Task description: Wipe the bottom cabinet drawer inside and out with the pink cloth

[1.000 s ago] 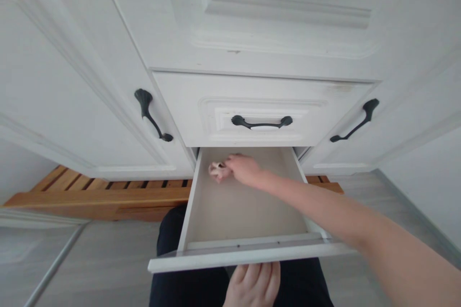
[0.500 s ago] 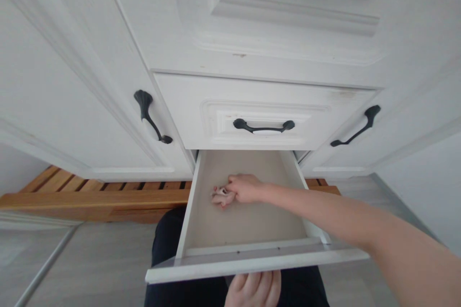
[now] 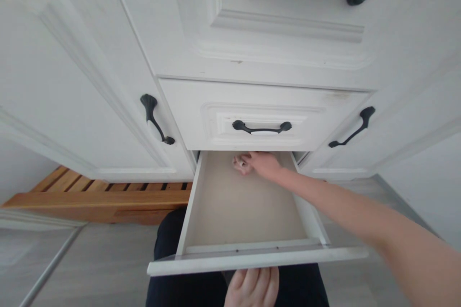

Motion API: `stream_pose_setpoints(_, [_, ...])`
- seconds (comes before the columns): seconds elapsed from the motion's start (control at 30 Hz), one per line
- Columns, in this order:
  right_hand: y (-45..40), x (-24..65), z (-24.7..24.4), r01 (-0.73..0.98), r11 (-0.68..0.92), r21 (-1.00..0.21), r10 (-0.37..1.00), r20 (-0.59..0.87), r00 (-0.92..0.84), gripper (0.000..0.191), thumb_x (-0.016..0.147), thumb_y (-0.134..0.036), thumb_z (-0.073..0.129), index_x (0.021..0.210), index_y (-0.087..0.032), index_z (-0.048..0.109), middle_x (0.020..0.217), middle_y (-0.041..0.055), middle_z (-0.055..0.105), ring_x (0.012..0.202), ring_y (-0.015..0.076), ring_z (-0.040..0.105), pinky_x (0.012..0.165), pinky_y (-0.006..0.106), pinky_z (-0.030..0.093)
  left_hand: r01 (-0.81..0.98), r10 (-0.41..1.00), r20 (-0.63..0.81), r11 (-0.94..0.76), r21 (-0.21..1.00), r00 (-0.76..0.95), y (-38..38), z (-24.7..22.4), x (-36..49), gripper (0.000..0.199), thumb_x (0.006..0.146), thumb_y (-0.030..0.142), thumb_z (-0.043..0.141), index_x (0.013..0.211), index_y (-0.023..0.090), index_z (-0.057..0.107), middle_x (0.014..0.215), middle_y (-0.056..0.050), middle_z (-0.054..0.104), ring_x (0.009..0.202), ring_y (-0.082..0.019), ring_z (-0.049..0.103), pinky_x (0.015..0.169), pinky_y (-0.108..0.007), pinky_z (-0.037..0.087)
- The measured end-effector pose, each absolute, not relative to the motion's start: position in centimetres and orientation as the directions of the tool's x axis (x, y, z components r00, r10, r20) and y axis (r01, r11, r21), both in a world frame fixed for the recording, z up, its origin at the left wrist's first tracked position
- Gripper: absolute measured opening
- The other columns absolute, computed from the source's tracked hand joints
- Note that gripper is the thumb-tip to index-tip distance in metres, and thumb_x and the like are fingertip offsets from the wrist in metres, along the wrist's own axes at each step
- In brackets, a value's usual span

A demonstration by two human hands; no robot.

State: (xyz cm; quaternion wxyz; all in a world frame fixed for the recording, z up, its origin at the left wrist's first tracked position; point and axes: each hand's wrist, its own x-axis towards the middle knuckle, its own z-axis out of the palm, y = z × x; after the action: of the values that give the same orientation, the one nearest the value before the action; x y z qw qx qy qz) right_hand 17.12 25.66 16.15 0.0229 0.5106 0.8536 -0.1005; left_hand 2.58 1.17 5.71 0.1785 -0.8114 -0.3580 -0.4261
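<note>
A pulled-out white drawer (image 3: 252, 218) stands over my lap. Inside it, near the back, my right hand (image 3: 264, 164) is closed on a small crumpled pale-pink cloth (image 3: 242, 165), pressed on the drawer bottom. Fine detail of the cloth is too small to make out. Below the drawer front (image 3: 259, 261) is my left hand (image 3: 254, 288), its fingers curled up against the outer face. A bit of dark handle shows beside them; the rest of the grip is hidden.
Above the drawer is another closed drawer front with a dark handle (image 3: 261, 128). White cabinet doors with dark handles (image 3: 157, 120) flank it. A slatted wooden bench (image 3: 97, 199) runs low at the left. My dark-clothed legs (image 3: 169, 240) are under the drawer.
My right hand has moved toward the back of the drawer and slightly right, taking the pink cloth along. My left hand stays at the drawer front. The view has shifted slightly.
</note>
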Motion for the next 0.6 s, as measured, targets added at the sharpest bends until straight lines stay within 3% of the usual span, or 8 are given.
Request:
stream_pose_setpoints(0.07, [27.9, 17.8, 15.6, 0.900, 0.404, -0.163, 0.898, -0.117, -0.424, 0.053, 0.104, -0.024, 0.016, 0.137, -0.021, 0.057, 0.130, 0.0137, 0.065, 0.118, 0.0266, 0.059, 0.097, 0.041, 0.044, 0.751, 0.450, 0.813, -0.660, 0.023, 0.370, 1.2, 5.7, 2.7, 0.027, 0.093, 0.011, 0.048, 0.089, 0.019, 0.074, 0.081, 0.002, 0.073, 0.077, -0.016, 0.062, 0.075, -0.036, 0.041])
stream_pose_setpoints(0.17, [29.3, 18.7, 14.5, 0.899, 0.395, -0.191, 0.896, -0.137, -0.423, 0.051, 0.104, -0.027, 0.018, 0.135, -0.021, 0.059, 0.125, 0.0107, 0.069, 0.112, 0.0250, 0.062, 0.099, 0.039, 0.044, 0.754, 0.458, 0.810, -0.656, 0.030, 0.367, 1.2, 5.5, 2.8, 0.028, 0.093, 0.011, 0.048, 0.088, 0.019, 0.074, 0.081, 0.002, 0.074, 0.076, -0.016, 0.062, 0.074, -0.037, 0.040])
stream_pose_setpoints(0.37, [25.1, 19.6, 13.2, 0.814, 0.543, -0.207, 0.750, -0.316, -0.581, 0.035, 0.091, -0.035, 0.055, 0.122, -0.027, 0.068, 0.112, 0.0082, 0.069, 0.096, 0.0244, 0.066, 0.072, 0.030, 0.045, 0.744, 0.424, 0.837, -0.668, 0.030, 0.347, 1.3, 5.2, 2.9, 0.025, 0.095, 0.014, 0.051, 0.085, 0.021, 0.074, 0.076, 0.003, 0.074, 0.073, -0.015, 0.062, 0.073, -0.036, 0.040])
stream_pose_setpoints(0.47, [20.2, 19.8, 13.1, 0.735, 0.629, -0.252, 0.616, -0.416, -0.669, 0.031, 0.086, -0.031, 0.058, 0.114, -0.031, 0.071, 0.100, 0.0051, 0.069, 0.086, 0.0218, 0.066, 0.058, 0.027, 0.036, 0.738, 0.414, 0.845, -0.674, 0.034, 0.339, 1.5, 5.5, 2.9, 0.029, 0.095, 0.013, 0.048, 0.083, 0.022, 0.073, 0.074, 0.004, 0.073, 0.070, -0.014, 0.061, 0.073, -0.035, 0.040])
stream_pose_setpoints(0.6, [15.6, 20.1, 14.1, 0.665, 0.694, -0.274, 0.482, -0.509, -0.713, 0.031, 0.087, -0.026, 0.057, 0.113, -0.031, 0.072, 0.100, 0.0044, 0.070, 0.082, 0.0187, 0.066, 0.053, 0.027, 0.030, 0.734, 0.406, 0.845, -0.679, 0.025, 0.347, 1.6, 5.8, 2.8, 0.030, 0.094, 0.011, 0.048, 0.084, 0.022, 0.073, 0.076, 0.004, 0.074, 0.072, -0.013, 0.064, 0.074, -0.034, 0.039])
